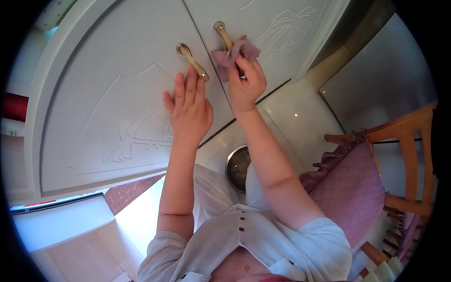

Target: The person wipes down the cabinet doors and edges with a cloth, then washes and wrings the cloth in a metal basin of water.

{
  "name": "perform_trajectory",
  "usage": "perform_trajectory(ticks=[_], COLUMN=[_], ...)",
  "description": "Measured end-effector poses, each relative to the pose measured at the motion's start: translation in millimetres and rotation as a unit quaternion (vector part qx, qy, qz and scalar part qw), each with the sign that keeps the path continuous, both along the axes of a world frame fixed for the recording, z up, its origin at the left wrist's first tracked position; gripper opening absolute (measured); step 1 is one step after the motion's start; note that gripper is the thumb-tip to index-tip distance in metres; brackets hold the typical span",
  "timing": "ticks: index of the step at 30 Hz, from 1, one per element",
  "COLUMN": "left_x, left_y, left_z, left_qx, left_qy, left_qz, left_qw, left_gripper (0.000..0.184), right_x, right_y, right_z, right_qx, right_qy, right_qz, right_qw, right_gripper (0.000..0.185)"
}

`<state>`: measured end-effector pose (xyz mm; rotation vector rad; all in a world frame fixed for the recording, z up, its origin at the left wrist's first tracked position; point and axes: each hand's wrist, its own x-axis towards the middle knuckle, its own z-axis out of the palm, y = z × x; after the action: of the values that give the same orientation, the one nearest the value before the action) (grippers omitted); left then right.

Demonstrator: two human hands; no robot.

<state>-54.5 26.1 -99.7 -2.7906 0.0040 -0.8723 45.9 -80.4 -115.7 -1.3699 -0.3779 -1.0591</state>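
Observation:
My right hand [247, 87] is closed on a mauve cloth [235, 52], which is bunched around the lower part of the right metal handle [222, 32]. My left hand [190, 105] lies flat with its fingers spread on the left white cabinet door [127, 89]. Its fingertips are beside the lower end of the left metal handle [192, 61]. Both handles are gold-coloured, one on each side of the gap between the doors. The right door [282, 47] has a raised palm pattern. Part of the right handle is hidden by the cloth.
A round metal bowl [238, 169] rests on the tiled floor [282, 123] near my legs. To the right stands a wooden chair [408, 141] with a mauve quilted cushion [350, 183]. A dark glossy panel [380, 80] is at the upper right.

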Motion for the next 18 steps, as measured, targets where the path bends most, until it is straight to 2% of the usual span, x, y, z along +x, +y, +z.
perform_trajectory(ticks=[6,9,11,14,18], left_x=[-2.1,-1.6,-1.6,-1.5,-2.0], left_y=[0.7,1.9,1.7,1.3,0.2], left_z=[1.5,-0.2,-0.8,-0.9,0.8], left_qx=[-0.014,-0.009,-0.005,-0.013,-0.021], left_qy=[0.016,0.01,0.008,0.012,0.02], left_qz=[0.002,0.002,0.002,0.004,0.005], left_qw=[1.0,1.0,1.0,1.0,1.0], left_gripper=[0.064,0.064,0.065,0.066,0.068], right_x=[-2.5,-9.7,-13.2,-10.5,-11.9], right_y=[-0.9,-16.3,-21.8,-23.9,-9.2], right_z=[-20.2,-29.4,-43.0,-54.2,-20.2], right_qx=[0.033,-0.029,0.089,0.109,0.044], right_qy=[0.045,0.083,0.179,0.193,0.162], right_qz=[0.006,0.022,0.083,0.069,0.057], right_qw=[0.998,0.996,0.976,0.973,0.984], right_gripper=[0.028,0.026,0.024,0.027,0.029])
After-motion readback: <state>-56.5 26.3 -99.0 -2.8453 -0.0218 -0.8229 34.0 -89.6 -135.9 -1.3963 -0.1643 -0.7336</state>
